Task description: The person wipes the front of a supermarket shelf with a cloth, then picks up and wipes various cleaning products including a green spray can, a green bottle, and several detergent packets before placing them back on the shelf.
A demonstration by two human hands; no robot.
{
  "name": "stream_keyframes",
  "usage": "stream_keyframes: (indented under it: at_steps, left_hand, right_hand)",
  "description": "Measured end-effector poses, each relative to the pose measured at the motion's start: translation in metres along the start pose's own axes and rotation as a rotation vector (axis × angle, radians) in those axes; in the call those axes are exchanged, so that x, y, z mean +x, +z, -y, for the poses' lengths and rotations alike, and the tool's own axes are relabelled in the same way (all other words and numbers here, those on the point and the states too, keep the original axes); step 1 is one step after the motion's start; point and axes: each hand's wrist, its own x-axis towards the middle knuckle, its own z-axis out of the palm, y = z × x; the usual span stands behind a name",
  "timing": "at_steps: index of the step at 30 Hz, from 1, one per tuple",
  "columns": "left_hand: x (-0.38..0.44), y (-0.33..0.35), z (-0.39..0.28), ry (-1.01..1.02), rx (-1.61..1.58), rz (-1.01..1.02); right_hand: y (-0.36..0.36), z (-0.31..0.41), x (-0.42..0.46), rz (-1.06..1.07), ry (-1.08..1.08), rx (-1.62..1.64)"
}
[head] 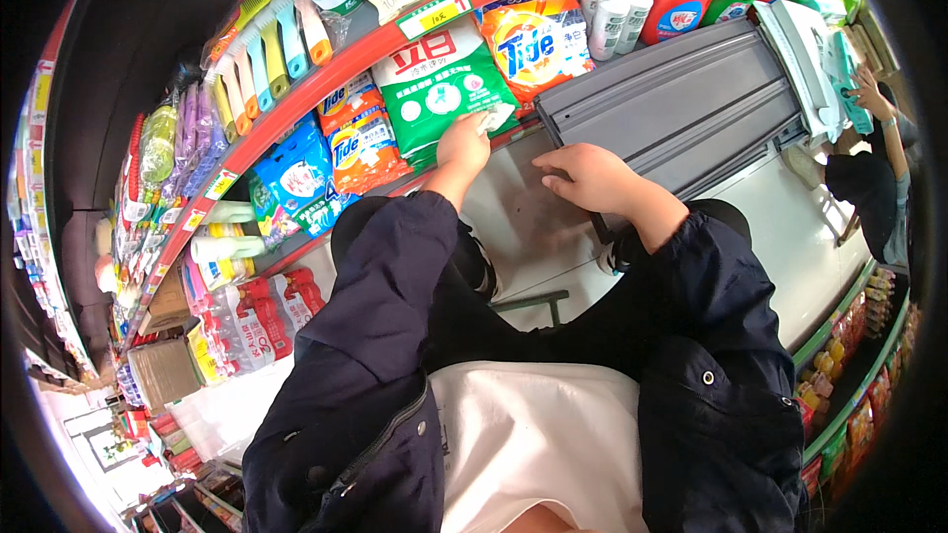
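My left hand pinches a small crumpled white wipe or tissue at the lower right edge of a green and white detergent bag. That bag stands on the low shelf between small orange Tide packs and a larger orange Tide bag. My right hand holds nothing; its fingers are slightly bent and apart, near the lower left edge of a grey metal shelf panel. Whether it touches the panel I cannot tell.
A red shelf edge with price tags curves above, under brushes. Red detergent bottles stand behind the panel. Wrapped bottles lie lower left. A green metal bar is near my feet. Another person's hand is at far right.
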Motion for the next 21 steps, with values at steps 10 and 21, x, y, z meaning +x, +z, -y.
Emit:
stream_keyframes:
  at_steps: [10, 21]
  left_hand:
    - [-0.053, 0.0, -0.085, -0.155, -0.906, 0.199]
    - [-0.054, 0.004, -0.105, -0.24, -1.363, 0.471]
  right_hand:
    - [0.01, -0.002, 0.002, -0.042, 0.155, 0.047]
    - [0.001, -0.015, 0.008, -0.251, 0.22, 0.116]
